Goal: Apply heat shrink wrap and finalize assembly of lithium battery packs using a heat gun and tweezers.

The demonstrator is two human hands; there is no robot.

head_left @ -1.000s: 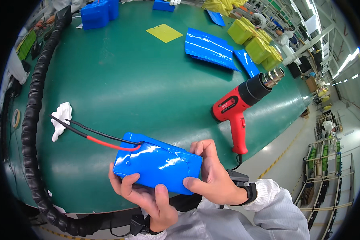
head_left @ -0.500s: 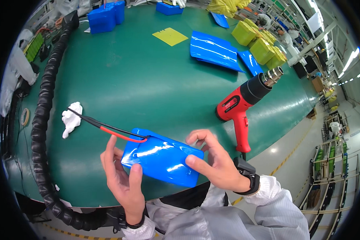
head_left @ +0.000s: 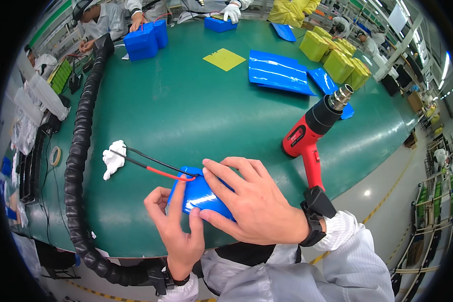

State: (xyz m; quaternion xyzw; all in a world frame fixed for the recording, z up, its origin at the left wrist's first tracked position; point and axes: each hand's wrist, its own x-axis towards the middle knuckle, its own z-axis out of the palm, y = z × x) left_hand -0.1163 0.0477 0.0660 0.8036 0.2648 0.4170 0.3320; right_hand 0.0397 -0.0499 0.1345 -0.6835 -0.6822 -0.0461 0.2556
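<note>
Covering the right part of the blue pack point(head_left: 202, 196), the right hand point(head_left: 256, 202) is laid palm down, fingers extended; at the pack's left end the left hand point(head_left: 180, 229) is set, thumb and forefinger spread. Whether either is gripping cannot be told. To the pack's right, a red heat gun point(head_left: 307, 135) is laid; to its left, its wires point(head_left: 162, 174) are stretched over a white wad point(head_left: 114, 161), with a black hose point(head_left: 78, 166) farther out.

Open passage, as we see it: broad mid-stretch of green desk point(head_left: 186, 110), beyond the blue pack point(head_left: 206, 196); obstacles we list: black ribbed hose point(head_left: 79, 166) down the left, white crumpled wad point(head_left: 111, 163), red heat gun point(head_left: 311, 132) right, blue sheet point(head_left: 279, 73) farther off
</note>
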